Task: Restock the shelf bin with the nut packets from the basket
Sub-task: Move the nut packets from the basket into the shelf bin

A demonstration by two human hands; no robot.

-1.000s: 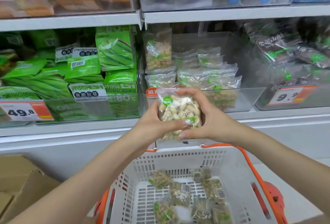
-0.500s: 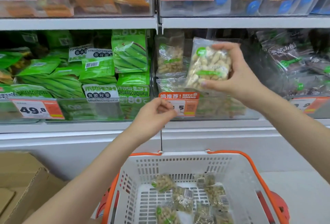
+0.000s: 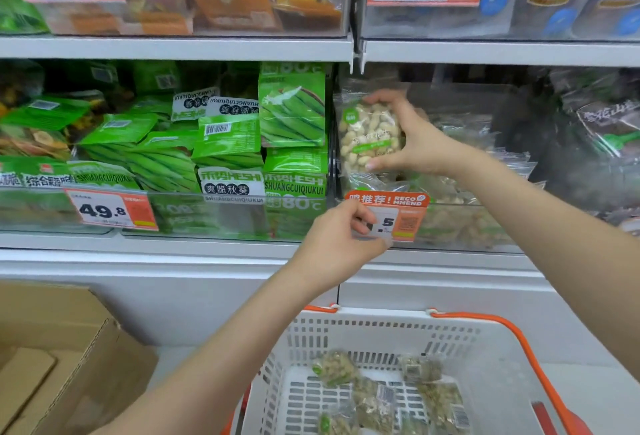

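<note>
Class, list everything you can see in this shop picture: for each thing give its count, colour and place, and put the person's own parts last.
Clear nut packet with green label: one, held upright at the left of the clear shelf bin.
Clear plastic shelf bin: one, middle shelf, holds more nut packets.
White plastic basket with orange handles: one, bottom centre, several nut packets inside.
Green okra snack bags: many, bin to the left.
Orange price tags: four in view, on the bin fronts.
Brown cardboard box: one, bottom left.
Left hand: fingers curled, by the nut bin's tag.
Right hand: grips the nut packet.
</note>
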